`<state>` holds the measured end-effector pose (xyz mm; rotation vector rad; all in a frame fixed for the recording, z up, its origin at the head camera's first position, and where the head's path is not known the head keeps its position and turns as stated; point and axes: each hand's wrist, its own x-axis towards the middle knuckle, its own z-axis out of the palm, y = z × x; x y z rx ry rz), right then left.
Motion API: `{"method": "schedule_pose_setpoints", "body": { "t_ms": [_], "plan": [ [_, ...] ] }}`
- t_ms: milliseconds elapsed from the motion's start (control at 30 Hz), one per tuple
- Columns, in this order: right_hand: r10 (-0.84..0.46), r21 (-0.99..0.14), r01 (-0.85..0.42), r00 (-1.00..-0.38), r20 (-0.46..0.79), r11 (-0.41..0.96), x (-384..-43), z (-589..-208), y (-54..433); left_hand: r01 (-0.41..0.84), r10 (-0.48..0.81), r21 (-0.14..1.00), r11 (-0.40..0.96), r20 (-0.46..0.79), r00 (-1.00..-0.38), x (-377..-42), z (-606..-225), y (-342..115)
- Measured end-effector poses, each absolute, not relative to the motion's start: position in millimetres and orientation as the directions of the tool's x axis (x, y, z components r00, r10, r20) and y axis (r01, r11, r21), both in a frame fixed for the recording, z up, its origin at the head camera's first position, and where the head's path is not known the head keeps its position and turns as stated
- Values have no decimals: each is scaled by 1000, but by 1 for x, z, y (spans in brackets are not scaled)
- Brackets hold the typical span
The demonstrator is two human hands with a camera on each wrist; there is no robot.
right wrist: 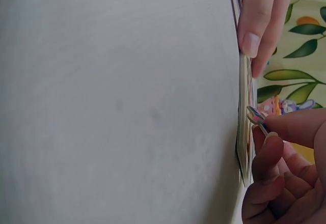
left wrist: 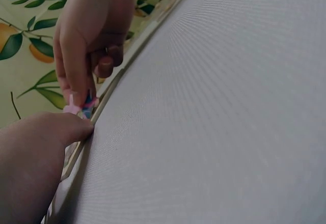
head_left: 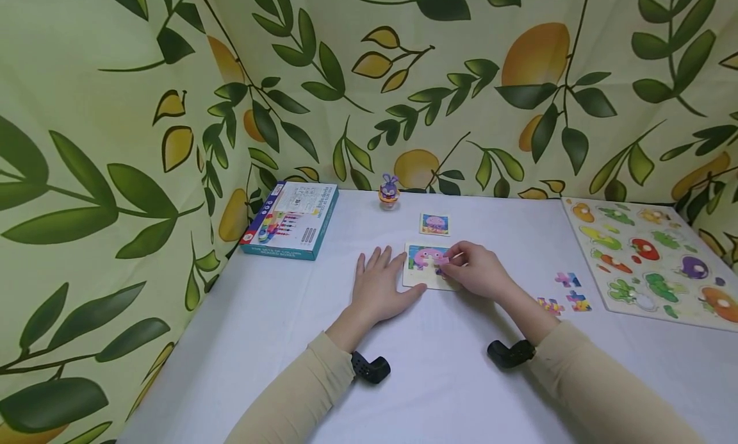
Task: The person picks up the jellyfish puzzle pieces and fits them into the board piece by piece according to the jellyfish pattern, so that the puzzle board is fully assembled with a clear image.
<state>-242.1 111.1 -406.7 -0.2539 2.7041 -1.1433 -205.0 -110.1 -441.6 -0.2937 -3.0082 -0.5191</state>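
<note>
A small jigsaw puzzle board (head_left: 412,280) lies on the white table, its pale border around a partly filled pink sea-creature picture. My left hand (head_left: 376,293) lies spread at its left side, with the thumb at the near edge and the index finger at the upper left. Between thumb and fingertips, my right hand (head_left: 478,270) pinches a jigsaw piece (right wrist: 258,118), held tilted over the board's right part. The fingers hide some of that piece and the picture's right side. Just behind the board is a small card (head_left: 434,223) with a similar pink creature.
Several loose jigsaw pieces (head_left: 567,279) lie right of my right forearm. Farther right is a large board (head_left: 630,259) of fruit and vegetable shapes. A boxed set (head_left: 294,220) lies at the back left, and a purple rabbit-eared figurine (head_left: 389,191) stands near the back edge.
</note>
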Motion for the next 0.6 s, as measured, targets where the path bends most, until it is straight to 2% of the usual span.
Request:
{"method": "schedule_pose_setpoints", "body": {
  "t_ms": [333, 600],
  "plan": [
    [-174, -638, -115, -984, -30, 761, -241, -408, 100, 200, 175, 320, 926, 105, -979, -204, -441, -108],
    [-156, -629, -108, -987, -22, 770, -242, -408, 92, 197, 173, 315, 929, 104, -980, -205, -441, -110]
  ]
}}
